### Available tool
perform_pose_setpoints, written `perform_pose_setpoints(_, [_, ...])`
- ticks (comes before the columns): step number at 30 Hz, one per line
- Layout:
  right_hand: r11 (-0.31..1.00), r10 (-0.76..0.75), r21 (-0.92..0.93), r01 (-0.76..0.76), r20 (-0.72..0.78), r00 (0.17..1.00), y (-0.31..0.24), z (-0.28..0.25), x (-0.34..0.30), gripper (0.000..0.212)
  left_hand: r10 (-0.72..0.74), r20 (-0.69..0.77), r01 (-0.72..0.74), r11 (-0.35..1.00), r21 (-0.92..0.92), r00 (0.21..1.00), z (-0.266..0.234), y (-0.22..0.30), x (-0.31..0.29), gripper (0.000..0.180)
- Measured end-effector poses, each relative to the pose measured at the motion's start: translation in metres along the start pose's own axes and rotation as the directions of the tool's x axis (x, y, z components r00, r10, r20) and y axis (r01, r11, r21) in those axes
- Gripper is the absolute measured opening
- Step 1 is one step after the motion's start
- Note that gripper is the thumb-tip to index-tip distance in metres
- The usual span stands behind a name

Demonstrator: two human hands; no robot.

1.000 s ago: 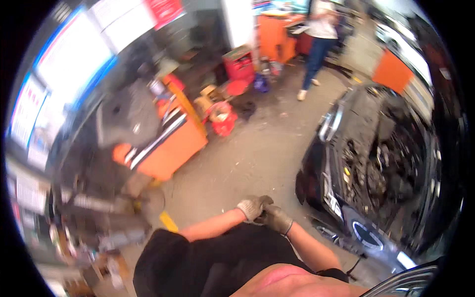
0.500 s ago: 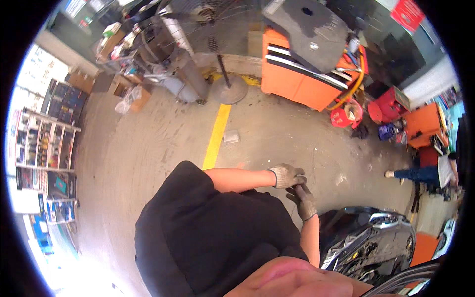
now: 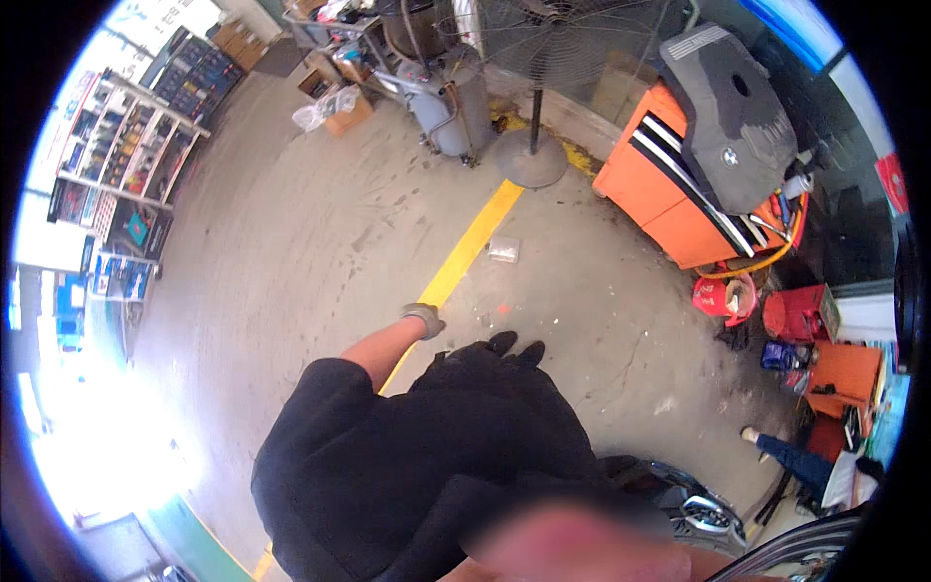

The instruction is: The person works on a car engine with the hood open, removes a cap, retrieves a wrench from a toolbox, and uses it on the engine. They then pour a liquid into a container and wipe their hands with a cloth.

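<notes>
Apparently bent-fingered, the grey-gloved left hand (image 3: 426, 320) hangs before a painted yellow floor stripe (image 3: 474, 242); its hold I cannot tell. A whitish rectangular packet (image 3: 503, 249) lies nearby.

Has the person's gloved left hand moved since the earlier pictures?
Yes, leftward: in the earlier pictures the left hand was right of the yellow floor line; now it appears over that line.

A yellow line (image 3: 472, 242) crosses the greyish floor (image 3: 281, 252) beside bright glare (image 3: 112, 427).
</notes>
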State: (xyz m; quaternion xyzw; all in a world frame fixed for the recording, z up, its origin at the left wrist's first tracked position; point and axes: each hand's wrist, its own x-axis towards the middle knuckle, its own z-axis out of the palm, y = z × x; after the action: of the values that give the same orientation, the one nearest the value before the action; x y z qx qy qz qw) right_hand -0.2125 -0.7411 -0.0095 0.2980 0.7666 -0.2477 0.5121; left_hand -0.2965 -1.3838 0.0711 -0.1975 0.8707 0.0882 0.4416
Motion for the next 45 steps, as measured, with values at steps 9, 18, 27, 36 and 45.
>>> perform_pose_setpoints(9, [0.966,-0.209,0.146,0.212,-0.037,0.977,-0.162,-0.066,0.063,0.032,-0.261,0.061,0.263,0.879,-0.398,0.963,0.094,-0.026,-0.033,0.063])
perform_pose_setpoints(18, [0.863,-0.488,0.130,0.488,-0.034,0.872,-0.326,-0.082,-0.024,0.033,-0.312,-0.098,0.185,0.757,-0.627,0.945,0.027,-0.048,0.011,0.061])
perform_pose_setpoints(27, [0.972,-0.204,-0.115,0.206,0.025,0.979,-0.263,-0.011,-0.020,0.031,-0.147,0.017,0.130,0.806,-0.578,0.989,-0.050,-0.100,0.103,0.063])
perform_pose_setpoints(36, [0.975,-0.141,0.164,0.149,-0.056,0.988,-0.353,0.037,-0.058,0.030,0.002,0.132,0.062,0.873,-0.485,0.991,-0.102,-0.165,0.185,0.063])
perform_pose_setpoints(45, [0.843,-0.388,0.279,0.459,-0.275,0.880,-0.499,0.059,-0.135,0.044,0.138,0.102,-0.093,0.929,-0.358,0.985,-0.124,-0.186,0.237,0.064])
